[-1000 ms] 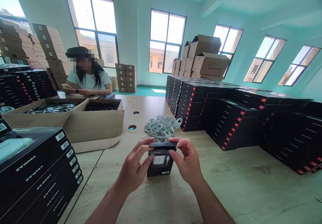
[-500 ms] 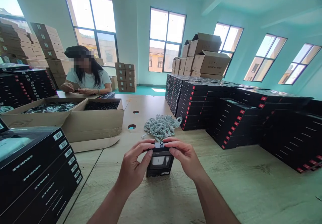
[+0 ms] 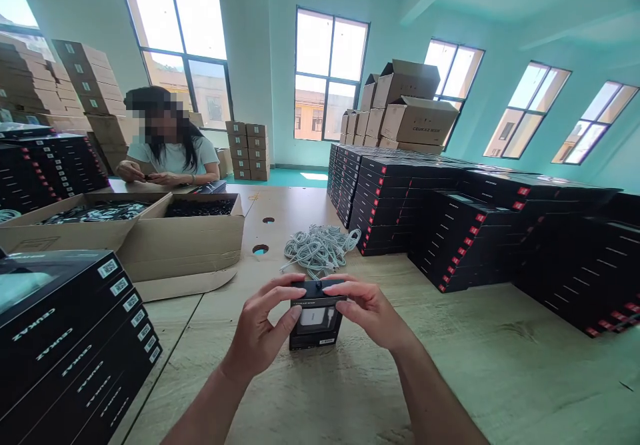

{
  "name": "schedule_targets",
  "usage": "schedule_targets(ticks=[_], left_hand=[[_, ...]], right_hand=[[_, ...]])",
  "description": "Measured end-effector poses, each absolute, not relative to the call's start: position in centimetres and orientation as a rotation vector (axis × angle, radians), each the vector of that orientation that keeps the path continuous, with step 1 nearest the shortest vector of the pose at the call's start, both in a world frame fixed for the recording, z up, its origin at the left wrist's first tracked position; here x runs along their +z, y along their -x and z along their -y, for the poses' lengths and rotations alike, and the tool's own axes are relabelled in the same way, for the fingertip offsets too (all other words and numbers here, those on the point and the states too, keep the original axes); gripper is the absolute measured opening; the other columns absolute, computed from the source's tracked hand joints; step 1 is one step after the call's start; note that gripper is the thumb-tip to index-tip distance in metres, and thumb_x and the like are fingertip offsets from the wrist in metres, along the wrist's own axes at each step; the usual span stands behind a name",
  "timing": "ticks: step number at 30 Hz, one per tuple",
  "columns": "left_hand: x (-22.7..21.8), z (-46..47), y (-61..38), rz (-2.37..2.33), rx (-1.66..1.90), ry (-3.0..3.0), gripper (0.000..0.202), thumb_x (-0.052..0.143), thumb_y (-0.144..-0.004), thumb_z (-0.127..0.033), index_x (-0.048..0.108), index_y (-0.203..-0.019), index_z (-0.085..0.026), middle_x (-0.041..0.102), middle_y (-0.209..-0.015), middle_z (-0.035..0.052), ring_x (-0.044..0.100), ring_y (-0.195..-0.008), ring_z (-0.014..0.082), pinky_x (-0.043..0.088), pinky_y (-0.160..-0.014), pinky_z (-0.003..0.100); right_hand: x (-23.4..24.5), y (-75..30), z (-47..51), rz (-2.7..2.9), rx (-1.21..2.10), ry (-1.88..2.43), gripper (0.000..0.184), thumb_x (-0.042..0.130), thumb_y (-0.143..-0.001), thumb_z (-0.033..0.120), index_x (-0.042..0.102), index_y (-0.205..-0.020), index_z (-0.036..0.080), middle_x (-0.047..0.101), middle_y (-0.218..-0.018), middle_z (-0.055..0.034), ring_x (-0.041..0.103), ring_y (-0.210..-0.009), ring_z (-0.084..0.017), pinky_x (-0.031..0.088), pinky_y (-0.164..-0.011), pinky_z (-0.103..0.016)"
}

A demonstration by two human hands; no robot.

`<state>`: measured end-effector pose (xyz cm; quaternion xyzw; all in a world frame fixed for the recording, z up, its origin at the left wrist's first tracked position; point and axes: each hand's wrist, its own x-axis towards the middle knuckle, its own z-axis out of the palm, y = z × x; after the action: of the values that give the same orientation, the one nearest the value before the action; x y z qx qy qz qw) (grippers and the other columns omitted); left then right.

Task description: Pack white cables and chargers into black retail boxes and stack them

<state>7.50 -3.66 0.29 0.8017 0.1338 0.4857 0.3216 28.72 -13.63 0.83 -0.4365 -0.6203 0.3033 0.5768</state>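
Observation:
A small black retail box (image 3: 314,330) stands upright on the table in front of me. Through its clear front window show a white charger block and the end of a white cable. My left hand (image 3: 269,321) grips the box's top left corner, thumb at the front and fingers over the top edge. On the opposite corner, my right hand (image 3: 367,308) holds it in the same way. Between my fingertips, a small dark tab sticks up from the top. Just behind the box lies a tangled pile of pale cables (image 3: 320,248).
Stacks of black boxes (image 3: 385,198) stand on the right, and another stack (image 3: 75,345) at the near left. Open cartons (image 3: 190,245) of small dark items sit at the left. Across the table a person (image 3: 173,141) handles something small. Two round holes (image 3: 261,249) pierce the tabletop.
The box's top looked pale and shiny between my fingers; now it appears dark and flat. My fingers have shifted only slightly on it. The whole view has moved a little.

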Motion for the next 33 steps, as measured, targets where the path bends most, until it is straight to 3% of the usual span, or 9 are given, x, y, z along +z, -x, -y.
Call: schedule_targets(ticks=[3,8,15,24,27,30,33], left_hand=[[-0.6,3.3,-7.7,-0.409,1.182,-1.937,0.027,0.064,-0.091,-0.034,0.074,-0.114,-0.023,0.071,-0.128,0.012,0.068,-0.115,0.0256,0.059,-0.094,0.038],[0.1,3.7,-8.1,-0.642,0.986,-1.526,0.056,0.076,-0.079,-0.051,0.069,-0.126,-0.021,0.076,-0.116,0.0111,0.07,-0.111,0.0298,0.063,-0.083,0.038],[1.6,4.5,-7.8,-0.654,0.874,-1.288,0.061,0.087,-0.066,-0.049,0.073,-0.119,-0.022,0.077,-0.11,0.0095,0.071,-0.1,0.0285,0.061,-0.079,0.036],[2.1,4.8,-8.0,-0.679,0.844,-1.202,0.067,0.091,-0.061,-0.048,0.073,-0.118,-0.02,0.077,-0.107,0.0095,0.071,-0.097,0.0285,0.06,-0.076,0.035],[2.1,4.4,-8.0,-0.688,0.834,-1.157,0.069,0.091,-0.06,-0.047,0.071,-0.12,-0.019,0.077,-0.108,0.0099,0.071,-0.096,0.0291,0.059,-0.074,0.035],[1.4,3.9,-7.9,-0.67,0.862,-1.101,0.07,0.089,-0.065,-0.045,0.066,-0.126,-0.019,0.076,-0.11,0.0099,0.072,-0.097,0.0289,0.059,-0.073,0.034],[0.3,3.5,-7.5,-0.587,0.959,-0.944,0.073,0.081,-0.077,-0.046,0.052,-0.141,-0.025,0.073,-0.113,0.0078,0.072,-0.097,0.0261,0.058,-0.072,0.032]], right_hand=[[0.1,-28.5,13.0,1.382,0.687,1.03,0.025,0.071,-0.09,0.041,0.079,-0.111,0.03,0.072,-0.117,-0.0061,0.065,-0.11,-0.024,0.052,-0.095,-0.037],[-0.9,-27.7,12.2,1.102,0.76,1.068,0.04,0.066,-0.091,0.056,0.075,-0.118,0.028,0.074,-0.105,-0.0049,0.067,-0.094,-0.022,0.056,-0.081,-0.033],[-1.0,-27.8,12.6,0.983,0.849,1.061,0.041,0.069,-0.085,0.06,0.079,-0.104,0.025,0.069,-0.084,-0.0017,0.061,-0.075,-0.016,0.052,-0.059,-0.025],[-0.9,-27.6,12.5,0.941,0.88,1.05,0.04,0.066,-0.088,0.057,0.077,-0.105,0.023,0.069,-0.085,-0.0016,0.063,-0.075,-0.015,0.052,-0.059,-0.023],[-0.8,-27.5,12.7,1.017,0.938,1.07,0.043,0.063,-0.091,0.054,0.07,-0.123,0.026,0.07,-0.091,-0.0011,0.065,-0.074,-0.014,0.051,-0.057,-0.021],[-0.9,-26.5,13.1,1.08,1.043,1.04,0.065,0.071,-0.087,0.047,0.049,-0.146,0.032,0.072,-0.096,-0.0003,0.066,-0.07,-0.014,0.05,-0.052,-0.021],[-0.5,-24.5,13.1,0.878,1.078,0.964,0.07,0.078,-0.081,0.044,0.049,-0.143,0.028,0.073,-0.096,-0.0011,0.069,-0.071,-0.016,0.055,-0.057,-0.024]])
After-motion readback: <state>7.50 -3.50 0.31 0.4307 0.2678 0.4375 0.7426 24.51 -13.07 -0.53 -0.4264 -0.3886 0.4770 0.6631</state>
